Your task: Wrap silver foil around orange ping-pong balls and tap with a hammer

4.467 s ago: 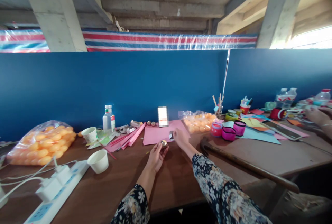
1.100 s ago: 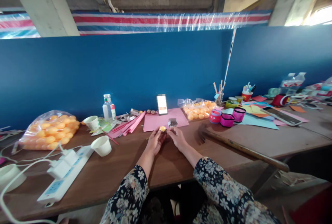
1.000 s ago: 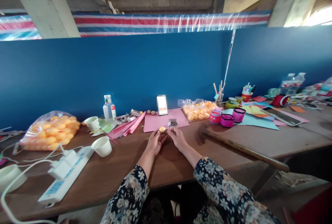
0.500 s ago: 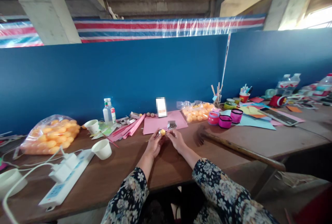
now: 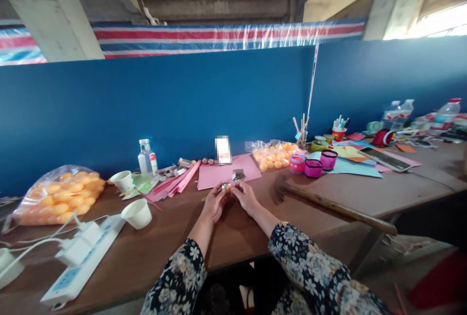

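Observation:
Between my hands, above the brown table's front part, is a small ball (image 5: pixel 226 187), partly shiny silver and partly orange-yellow. My left hand (image 5: pixel 215 202) is closed on it from the left, fingers curled round its side. From the right, my right hand (image 5: pixel 245 197) pinches at the same ball with thumb and fingertips. Just beyond lies a pink sheet (image 5: pixel 215 175) with a small shiny silver piece (image 5: pixel 239 175) on its near edge. A clear bag of orange balls (image 5: pixel 275 157) rests at the sheet's right.
A hammer (image 5: pixel 335 205) with a wooden handle lies at the right. Pink cuffs (image 5: pixel 313 168) and a phone (image 5: pixel 386 159) are beyond it. On the left are a white cup (image 5: pixel 136 213), a power strip (image 5: pixel 83 261) and a big bag of orange balls (image 5: pixel 62 196).
The view has shifted slightly, so the table's things sit further left. More silver now shows on the ball between my hands. Both hands keep their hold on it.

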Demonstrator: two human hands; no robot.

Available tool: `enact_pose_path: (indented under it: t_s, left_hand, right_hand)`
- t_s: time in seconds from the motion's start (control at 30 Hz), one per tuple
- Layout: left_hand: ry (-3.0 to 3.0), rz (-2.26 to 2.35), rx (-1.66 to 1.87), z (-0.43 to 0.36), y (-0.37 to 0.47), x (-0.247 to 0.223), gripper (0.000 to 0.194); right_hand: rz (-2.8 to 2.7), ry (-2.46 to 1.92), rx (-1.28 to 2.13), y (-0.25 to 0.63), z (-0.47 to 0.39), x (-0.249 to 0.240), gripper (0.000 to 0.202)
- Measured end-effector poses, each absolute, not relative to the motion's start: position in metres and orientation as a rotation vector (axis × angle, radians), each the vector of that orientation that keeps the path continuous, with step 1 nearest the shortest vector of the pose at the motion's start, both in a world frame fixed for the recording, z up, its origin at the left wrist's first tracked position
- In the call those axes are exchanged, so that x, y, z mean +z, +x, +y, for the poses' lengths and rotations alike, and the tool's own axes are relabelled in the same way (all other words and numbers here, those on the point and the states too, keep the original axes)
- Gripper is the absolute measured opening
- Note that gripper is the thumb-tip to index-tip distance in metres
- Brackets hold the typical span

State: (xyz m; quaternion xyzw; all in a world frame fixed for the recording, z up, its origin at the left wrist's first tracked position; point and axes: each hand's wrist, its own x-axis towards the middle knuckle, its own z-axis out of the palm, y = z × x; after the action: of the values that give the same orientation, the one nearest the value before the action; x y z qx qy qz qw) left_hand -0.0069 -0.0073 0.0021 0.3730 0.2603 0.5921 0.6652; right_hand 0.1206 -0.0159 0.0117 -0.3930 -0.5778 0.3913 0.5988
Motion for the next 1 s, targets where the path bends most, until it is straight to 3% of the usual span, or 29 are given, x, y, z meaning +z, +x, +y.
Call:
enact_pose_path:
  t_s: [1.0]
  left_hand:
    - [0.830,0.600,1.387,-0.0097,-0.0041,0.0042,0.044]
  right_hand:
    - [-1.412,-0.967,0.893,0.1224,-0.0116,0.0054,0.020]
